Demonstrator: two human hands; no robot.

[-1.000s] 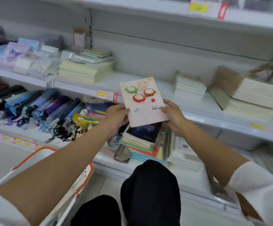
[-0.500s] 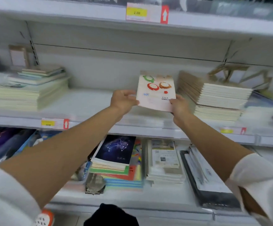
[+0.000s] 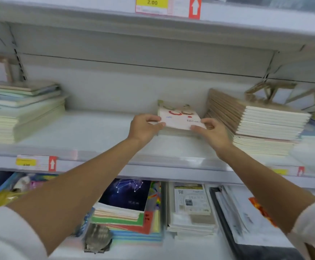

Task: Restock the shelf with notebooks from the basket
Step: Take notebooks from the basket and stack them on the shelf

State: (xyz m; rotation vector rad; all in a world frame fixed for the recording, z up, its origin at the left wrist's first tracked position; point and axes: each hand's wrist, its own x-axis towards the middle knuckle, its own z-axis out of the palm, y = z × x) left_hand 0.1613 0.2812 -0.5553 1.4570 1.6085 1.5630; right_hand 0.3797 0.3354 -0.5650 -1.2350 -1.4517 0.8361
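Both forearms reach up and forward over the front edge of the shelf (image 3: 89,132).

Notebook (image 3: 179,118): pale cover with red and green round figures, dark lettering near its near right corner. It is right of the shelf's centre, toward the back edge, on top of a low pile (image 3: 177,130) of similar size. Its far edge is close to the back wall. I cannot tell whether it lies fully flat on the pile, as fingers mask the near edge.

Left hand (image 3: 143,126): pinches the notebook's near left corner, thumb on the cover, fingers curled at the edge.
Right hand (image 3: 212,133): pinches the near right corner, thumb tip on the cover beside the lettering.
Neither hand holds anything else.

Same shelf:
- Brown stack (image 3: 256,119) sits just beside the notebook on the right, brown spines slanting and cream page edges facing the front.
- Left stack (image 3: 21,113) is near the left end, well apart from the notebook, with bare shelf between.
- Price tag (image 3: 36,163), yellow with a red arrow, is on the front edge at left.

Lower shelf (image 3: 171,248): a dark notebook (image 3: 126,194) with a constellation drawing tops a coloured pile, beside the left forearm.
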